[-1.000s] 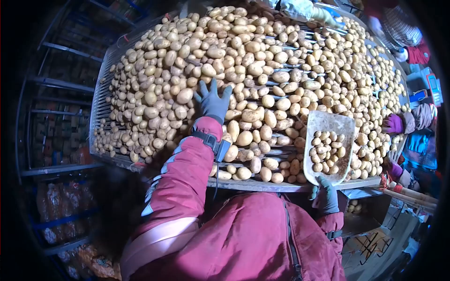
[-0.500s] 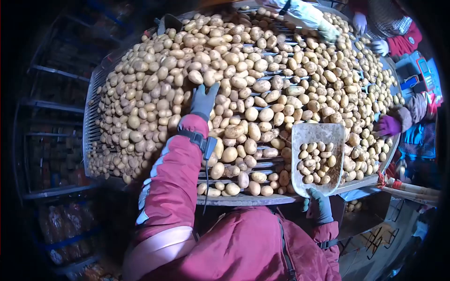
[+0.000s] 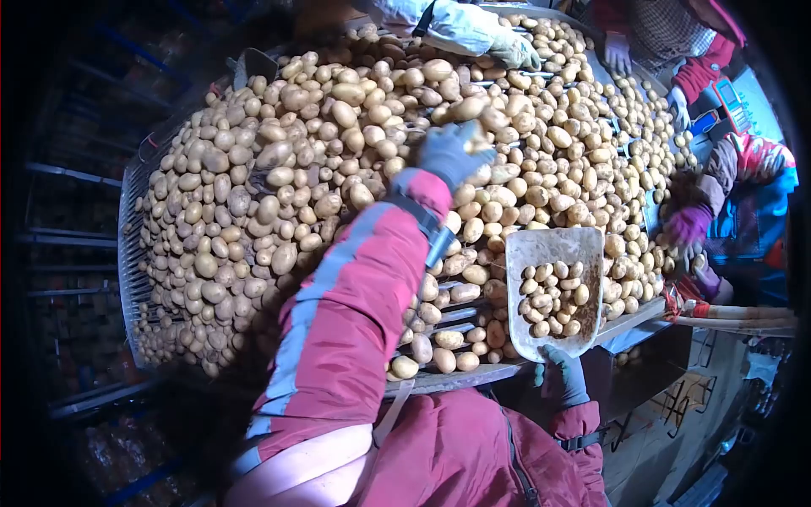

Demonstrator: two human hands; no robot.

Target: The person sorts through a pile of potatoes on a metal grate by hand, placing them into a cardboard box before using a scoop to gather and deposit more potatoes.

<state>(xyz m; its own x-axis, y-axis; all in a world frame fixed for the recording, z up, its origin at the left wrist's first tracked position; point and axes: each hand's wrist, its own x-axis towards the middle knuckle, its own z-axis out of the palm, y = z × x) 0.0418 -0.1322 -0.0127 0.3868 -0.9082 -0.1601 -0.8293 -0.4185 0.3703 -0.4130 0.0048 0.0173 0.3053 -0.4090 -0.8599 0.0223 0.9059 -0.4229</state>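
My left hand (image 3: 454,154), in a blue-grey glove, reaches over a heap of potatoes (image 3: 346,93) in the middle of the sorting table. It is blurred; its thumb and fingers look apart, against potatoes at their tips. My right hand (image 3: 564,377), gloved too, is closed round the handle of a whitish, dirt-stained scoop (image 3: 522,325). That scoop lies tilted on the table's near edge, over other potatoes, and several small potatoes (image 3: 553,296) rest in it.
A slatted metal rim (image 3: 131,253) bounds the table at left. Co-workers' gloved hands are among the potatoes: a pale glove (image 3: 514,49) at the far side, a purple glove (image 3: 688,224) at right. A blue device with a screen (image 3: 728,95) stands upper right.
My left hand has moved right and away from me across the potatoes. The scoop stays in my right hand with its small potatoes. The whole view has shifted slightly.
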